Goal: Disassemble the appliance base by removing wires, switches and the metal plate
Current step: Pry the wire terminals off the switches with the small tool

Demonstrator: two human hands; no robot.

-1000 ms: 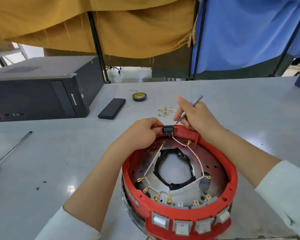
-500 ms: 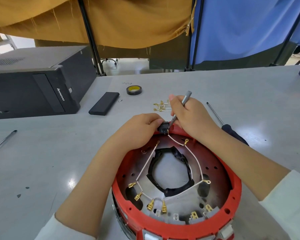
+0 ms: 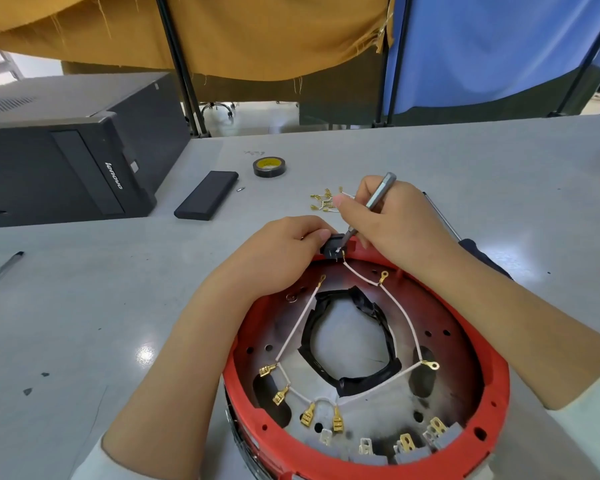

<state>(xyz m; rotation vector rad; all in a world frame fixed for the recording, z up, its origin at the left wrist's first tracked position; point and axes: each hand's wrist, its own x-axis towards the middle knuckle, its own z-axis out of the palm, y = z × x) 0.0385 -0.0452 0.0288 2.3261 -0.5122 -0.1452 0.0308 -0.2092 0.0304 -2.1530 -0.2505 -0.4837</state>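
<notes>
Two curtains hang behind the scene, a mustard one (image 3: 222, 32) on the left and a blue one (image 3: 492, 46) on the right, above a wide grey table (image 3: 84, 323). On the table's far left sits a black Lenovo computer case (image 3: 66, 150). Nearest the camera, the round red appliance base (image 3: 371, 362) lies open side up on the table, with a scorched metal plate (image 3: 368, 420) inside it and a ring of black tape (image 3: 347, 334) around the central opening. White wires (image 3: 293, 329) with brass spade and ring terminals cross the plate, and a row of grey switches (image 3: 406, 452) lines the near rim.

At the far rim, the left hand (image 3: 278, 254) curls over the edge and pinches a small black switch (image 3: 333, 245) between thumb and fingertips. The right hand (image 3: 399, 223) grips a slim grey screwdriver (image 3: 371, 206) like a pen, its tip at the switch's terminal, where one white wire seems to join, though the joint is too small to read.

Beyond the hands lies a small heap of loose wires (image 3: 326, 200) with brass connectors. Further left are a flat black rectangular case (image 3: 207, 195) and a roll of black tape with a yellow core (image 3: 269, 167). A second screwdriver (image 3: 444, 220) shows partly behind the right wrist, and a metal rod (image 3: 0, 271) lies at the left edge.
</notes>
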